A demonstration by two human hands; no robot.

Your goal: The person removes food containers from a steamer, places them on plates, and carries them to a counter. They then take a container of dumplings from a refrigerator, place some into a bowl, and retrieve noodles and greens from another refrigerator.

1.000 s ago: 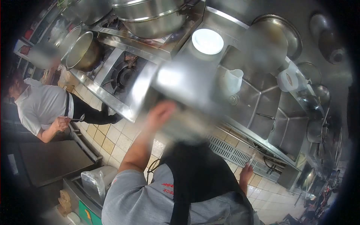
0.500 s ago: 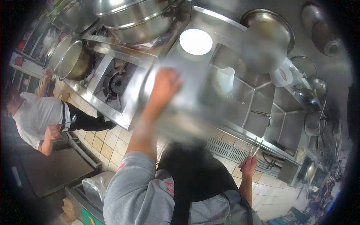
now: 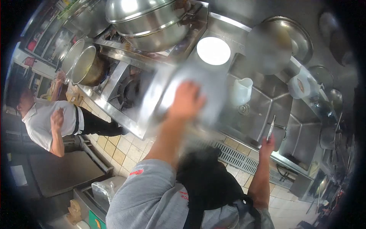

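My left hand is over the steel counter beside the stove. Blur smears its fingers, so I cannot make out whether it holds anything. Ahead of it lies a white round plate. My right hand is closed around slim metal tongs, which point forward over the front edge of the sink. A translucent white jug stands at the sink's left side.
To the left is a burner, with an open pot farther along and a large lidded steamer pot behind. A person in a white shirt stands at far left. A floor drain grate runs below the sink.
The view has shifted, so the fixtures appear farther right. My right hand has lifted the tongs from below the sink edge to over it. The other person has raised a hand.
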